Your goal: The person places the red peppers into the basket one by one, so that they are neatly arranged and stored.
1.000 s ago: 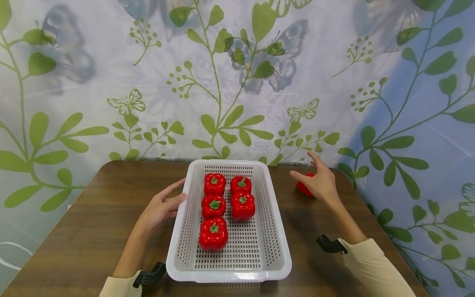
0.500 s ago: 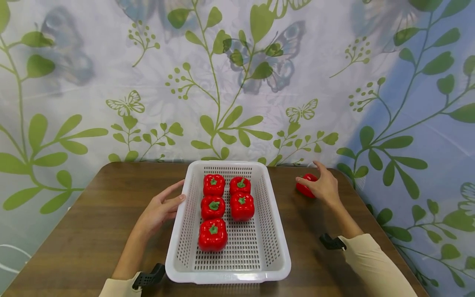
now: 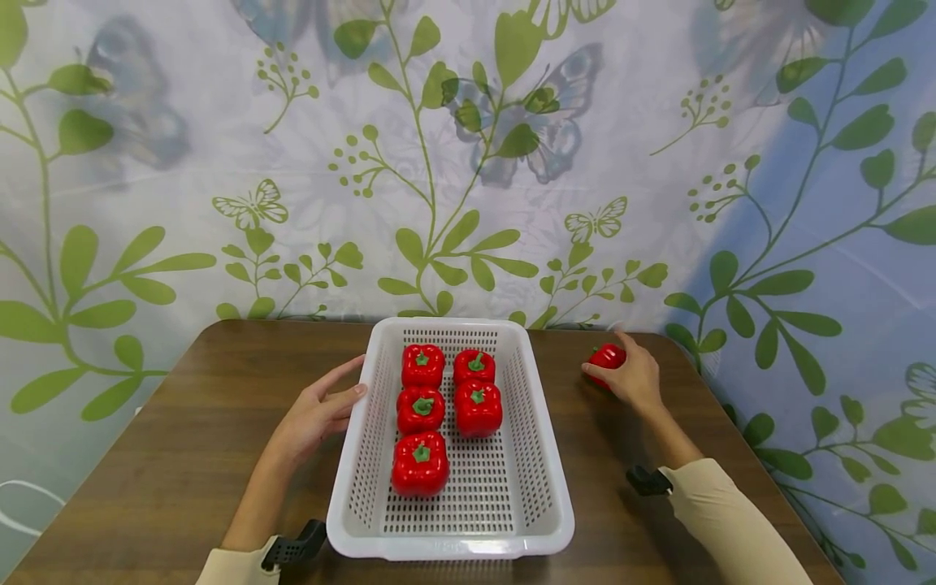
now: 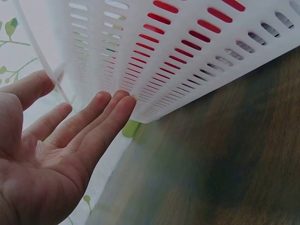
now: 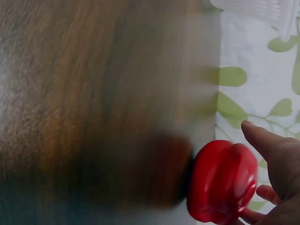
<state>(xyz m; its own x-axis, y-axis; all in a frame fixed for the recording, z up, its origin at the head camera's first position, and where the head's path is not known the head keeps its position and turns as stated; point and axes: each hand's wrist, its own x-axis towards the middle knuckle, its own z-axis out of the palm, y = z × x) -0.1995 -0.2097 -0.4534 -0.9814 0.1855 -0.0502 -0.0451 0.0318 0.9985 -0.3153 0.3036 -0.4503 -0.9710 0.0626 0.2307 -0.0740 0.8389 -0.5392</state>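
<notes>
A white perforated plastic basket [image 3: 468,548] stands on the wooden table, holding several red bell peppers [image 3: 420,465] with green stems. My left hand [image 3: 310,418] is at its left side. The thumb rests at the rim, and the straight fingers [image 4: 105,126] touch or nearly touch the slotted wall. One more red bell pepper [image 3: 608,356] lies on the table right of the basket. My right hand [image 3: 634,378] is around this pepper, thumb in front and fingers behind. In the right wrist view the thumb [image 5: 262,138] stands apart from the pepper; the other fingers are partly hidden behind it.
The brown wooden table [image 3: 205,422] reaches back to a patterned cloth [image 3: 468,162] with green leaves and butterflies. A white cable [image 3: 29,504] shows at the far left. Black straps [image 3: 296,544] sit on both wrists.
My right hand has lowered around the lone bell pepper, with thumb and fingers coming closer to it. The left hand and the basket have stayed in place.
</notes>
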